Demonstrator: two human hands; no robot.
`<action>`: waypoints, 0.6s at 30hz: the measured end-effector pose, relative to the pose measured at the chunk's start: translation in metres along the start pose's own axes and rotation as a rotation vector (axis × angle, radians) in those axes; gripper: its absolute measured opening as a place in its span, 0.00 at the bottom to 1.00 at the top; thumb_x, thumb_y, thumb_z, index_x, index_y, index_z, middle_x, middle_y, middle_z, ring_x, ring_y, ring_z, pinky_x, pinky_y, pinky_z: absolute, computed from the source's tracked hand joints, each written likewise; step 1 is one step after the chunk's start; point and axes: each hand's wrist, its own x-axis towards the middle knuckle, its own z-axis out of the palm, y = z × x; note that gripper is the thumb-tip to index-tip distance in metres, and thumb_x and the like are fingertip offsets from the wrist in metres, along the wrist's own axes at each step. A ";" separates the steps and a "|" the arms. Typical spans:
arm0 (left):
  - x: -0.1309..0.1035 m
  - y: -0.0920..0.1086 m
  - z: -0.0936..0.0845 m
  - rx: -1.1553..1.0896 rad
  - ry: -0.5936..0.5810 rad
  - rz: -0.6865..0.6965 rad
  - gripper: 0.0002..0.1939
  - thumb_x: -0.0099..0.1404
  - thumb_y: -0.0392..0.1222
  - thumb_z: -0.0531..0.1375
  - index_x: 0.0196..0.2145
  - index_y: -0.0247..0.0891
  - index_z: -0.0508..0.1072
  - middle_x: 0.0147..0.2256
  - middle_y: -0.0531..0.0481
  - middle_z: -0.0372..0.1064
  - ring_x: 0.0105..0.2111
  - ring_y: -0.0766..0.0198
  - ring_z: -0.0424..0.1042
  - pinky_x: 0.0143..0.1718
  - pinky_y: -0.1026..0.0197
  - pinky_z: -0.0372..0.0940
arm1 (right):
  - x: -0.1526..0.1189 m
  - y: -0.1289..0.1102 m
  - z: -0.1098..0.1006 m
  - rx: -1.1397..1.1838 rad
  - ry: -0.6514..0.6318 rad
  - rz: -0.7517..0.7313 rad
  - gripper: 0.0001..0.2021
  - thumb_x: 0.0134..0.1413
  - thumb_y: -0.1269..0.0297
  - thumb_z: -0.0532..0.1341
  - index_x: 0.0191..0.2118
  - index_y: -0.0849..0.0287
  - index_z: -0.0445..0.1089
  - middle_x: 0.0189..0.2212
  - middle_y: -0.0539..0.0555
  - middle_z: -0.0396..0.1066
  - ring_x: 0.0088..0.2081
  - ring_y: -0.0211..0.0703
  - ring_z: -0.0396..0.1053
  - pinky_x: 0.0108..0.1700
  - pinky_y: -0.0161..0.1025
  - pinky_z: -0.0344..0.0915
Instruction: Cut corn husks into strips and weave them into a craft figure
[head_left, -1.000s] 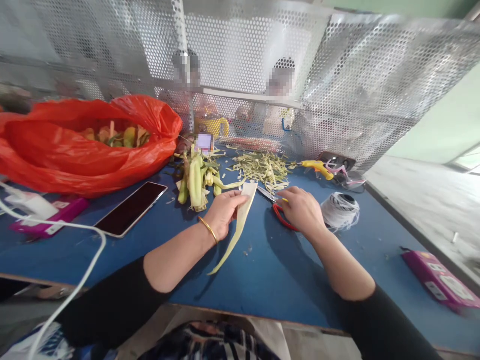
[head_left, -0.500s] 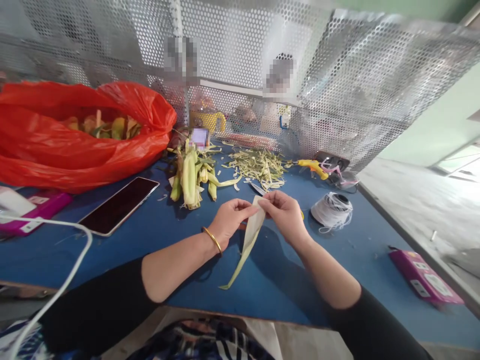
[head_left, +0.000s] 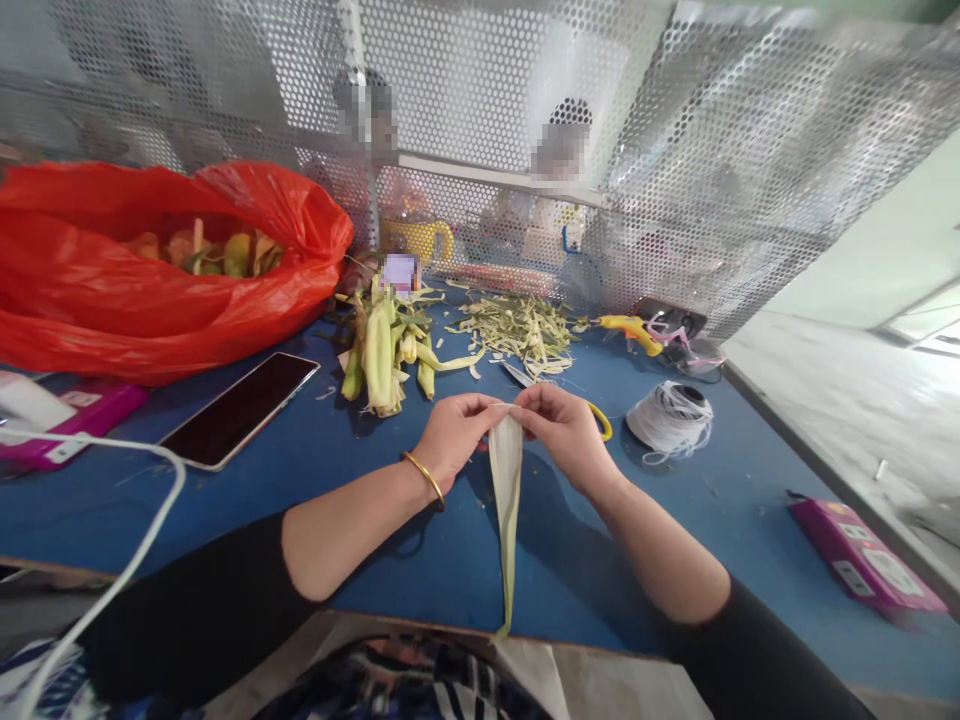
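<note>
A long pale corn husk (head_left: 507, 480) hangs down toward me over the blue table, its narrow greenish tip near the front edge. My left hand (head_left: 457, 435), with a gold bangle above it, pinches the husk's wide top end at the left. At the right of that same end, my right hand (head_left: 559, 425) grips it between thumb and fingers. Scissors with a yellow handle (head_left: 602, 422) lie partly hidden behind my right hand. Beyond my hands is a bundle of corn husks (head_left: 381, 355), and right of it a heap of shredded husk strips (head_left: 525, 330).
A red plastic bag (head_left: 172, 320) with husks inside fills the back left. Before it lies a phone (head_left: 244, 408) beside a purple box (head_left: 82, 425) and a white cable. At right are a white string spool (head_left: 670, 422), a yellow glue gun (head_left: 631, 330) and another purple box (head_left: 862, 555). A perforated metal screen (head_left: 480, 90) stands behind.
The husk has swung from a slant to hanging nearly straight down, its tip now farther right and closer to me. Both hands still hold its top end, and more of the yellow scissor handle shows.
</note>
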 end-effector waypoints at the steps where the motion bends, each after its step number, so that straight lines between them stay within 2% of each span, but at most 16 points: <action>1: 0.000 0.000 0.000 0.022 0.000 0.019 0.06 0.50 0.41 0.65 0.24 0.36 0.77 0.21 0.52 0.71 0.22 0.68 0.66 0.22 0.67 0.58 | 0.000 0.000 0.001 0.001 -0.004 -0.005 0.14 0.43 0.53 0.67 0.26 0.58 0.67 0.18 0.45 0.64 0.22 0.35 0.60 0.25 0.35 0.58; 4: 0.002 -0.001 -0.001 0.077 -0.003 0.085 0.07 0.52 0.42 0.64 0.24 0.36 0.77 0.19 0.54 0.69 0.20 0.70 0.61 0.20 0.67 0.54 | 0.000 0.001 0.001 -0.002 -0.001 -0.025 0.13 0.43 0.54 0.67 0.26 0.58 0.67 0.18 0.45 0.63 0.22 0.34 0.59 0.25 0.35 0.56; 8: 0.003 -0.002 -0.001 0.113 -0.025 0.158 0.08 0.52 0.43 0.63 0.23 0.36 0.76 0.19 0.55 0.67 0.19 0.71 0.58 0.22 0.66 0.55 | 0.000 0.000 0.001 -0.001 0.033 -0.042 0.12 0.43 0.55 0.67 0.25 0.58 0.68 0.17 0.45 0.62 0.22 0.34 0.58 0.25 0.35 0.55; 18: 0.002 -0.002 -0.002 0.137 -0.070 0.195 0.09 0.52 0.45 0.61 0.23 0.36 0.75 0.19 0.55 0.66 0.20 0.71 0.57 0.22 0.67 0.53 | -0.001 -0.007 0.003 0.029 0.035 0.033 0.14 0.37 0.55 0.69 0.22 0.59 0.67 0.16 0.45 0.63 0.21 0.34 0.58 0.24 0.34 0.56</action>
